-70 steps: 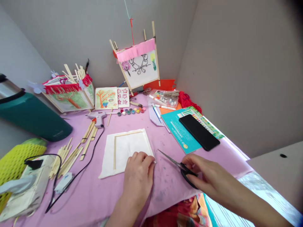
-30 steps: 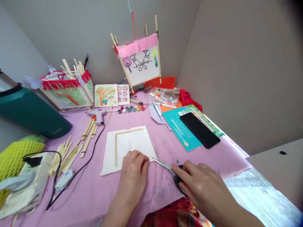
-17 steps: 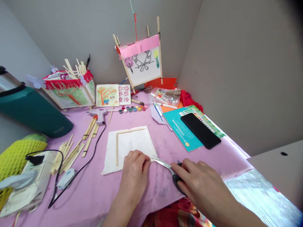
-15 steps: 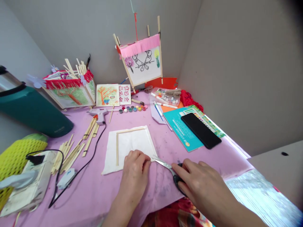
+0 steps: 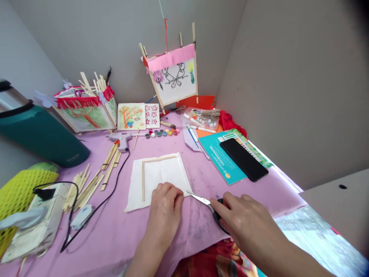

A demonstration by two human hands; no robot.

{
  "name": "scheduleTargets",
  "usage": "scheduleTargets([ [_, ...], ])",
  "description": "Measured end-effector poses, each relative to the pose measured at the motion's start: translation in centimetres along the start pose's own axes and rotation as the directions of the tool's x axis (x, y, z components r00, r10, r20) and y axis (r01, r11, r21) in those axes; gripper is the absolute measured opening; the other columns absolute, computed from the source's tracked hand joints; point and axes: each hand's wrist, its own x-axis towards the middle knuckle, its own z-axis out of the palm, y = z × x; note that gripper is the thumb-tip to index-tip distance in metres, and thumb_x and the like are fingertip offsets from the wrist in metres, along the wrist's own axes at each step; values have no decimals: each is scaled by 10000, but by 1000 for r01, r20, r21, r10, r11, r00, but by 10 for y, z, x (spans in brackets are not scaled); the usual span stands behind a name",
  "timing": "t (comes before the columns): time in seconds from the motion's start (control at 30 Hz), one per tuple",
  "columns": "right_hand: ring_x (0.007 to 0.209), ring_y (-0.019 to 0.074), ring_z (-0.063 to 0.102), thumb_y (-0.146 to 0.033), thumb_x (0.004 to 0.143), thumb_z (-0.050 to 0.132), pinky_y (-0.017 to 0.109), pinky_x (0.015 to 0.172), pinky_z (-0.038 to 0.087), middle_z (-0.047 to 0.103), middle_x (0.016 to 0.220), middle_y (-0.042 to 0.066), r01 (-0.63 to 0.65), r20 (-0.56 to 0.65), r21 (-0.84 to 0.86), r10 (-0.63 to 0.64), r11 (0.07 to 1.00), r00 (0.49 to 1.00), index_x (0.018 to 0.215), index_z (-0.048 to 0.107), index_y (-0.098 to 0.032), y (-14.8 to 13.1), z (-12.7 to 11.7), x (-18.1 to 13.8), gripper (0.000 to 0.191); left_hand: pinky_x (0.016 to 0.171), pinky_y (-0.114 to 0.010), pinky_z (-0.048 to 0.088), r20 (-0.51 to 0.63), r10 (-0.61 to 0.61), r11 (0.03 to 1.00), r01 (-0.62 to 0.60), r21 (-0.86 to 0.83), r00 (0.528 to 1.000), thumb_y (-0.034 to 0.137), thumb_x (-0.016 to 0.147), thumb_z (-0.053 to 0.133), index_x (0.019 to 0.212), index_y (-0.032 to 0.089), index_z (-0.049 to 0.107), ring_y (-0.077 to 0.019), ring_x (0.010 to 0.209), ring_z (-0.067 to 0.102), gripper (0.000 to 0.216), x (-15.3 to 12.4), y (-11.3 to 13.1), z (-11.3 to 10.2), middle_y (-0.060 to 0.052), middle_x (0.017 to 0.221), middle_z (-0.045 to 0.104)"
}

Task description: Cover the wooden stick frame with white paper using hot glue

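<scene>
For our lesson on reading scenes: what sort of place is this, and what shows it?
Probably a craft workspace: a glue gun, a row of paint pots and a hanging paper lantern.

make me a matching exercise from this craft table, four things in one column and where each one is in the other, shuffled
Things
1. scissors
2. black phone
3. glue gun
4. paper lantern

Places
a. lying on the teal booklet
b. hanging from a red string above the far side of the table
c. in the right hand, tips at the near right corner of the white paper
d. lying by the far ends of the loose wooden sticks

Pairs: 1-c, 2-a, 3-d, 4-b
</scene>
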Motion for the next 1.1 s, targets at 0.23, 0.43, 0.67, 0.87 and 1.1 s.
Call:
scheduleTargets([
  [0.23,521,152,516,-120,796,583,294,527,245,610,719,-9,-33,-29,23,34,999,999,1029,637,-261,3,7,-6,277,754,-403,448,-9,5,1000,-5,19,1000,103,850,525,769,195,627,-218,831,550,160,0,0,0,-32,818,607],
  [0.43,713,191,634,-209,885,556,293,609,387,670,943,49,-230,-55,4,229,973,972,1204,574,-231,20,16,6,320,759,-413,433,-2,36,998,-36,47,999,113,874,502,836,185,627,-225,845,525,149,-2,0,-1,-48,850,599],
  [0.67,839,214,643,-200,917,561,330,683,340,703,894,35,-304,19,1,304,953,952,1053,639,-199,23,20,31,157,741,-399,413,51,214,966,-219,141,976,89,895,451,1068,209,622,-228,861,503,271,-4,8,1,-64,909,585],
  [0.87,805,212,611,-180,900,584,342,658,309,686,843,39,-298,30,-19,298,954,954,912,696,-218,20,16,34,118,738,-410,399,71,137,979,-145,140,988,111,887,488,902,169,628,-231,845,511,153,2,11,4,-61,879,602],
  [1.1,830,198,554,-170,878,611,307,681,356,646,813,26,-190,-80,246,216,950,973,802,713,-233,14,22,36,142,722,-389,384,31,200,969,-202,142,979,118,901,476,916,195,641,-219,831,505,183,-1,4,6,-50,877,602],
])
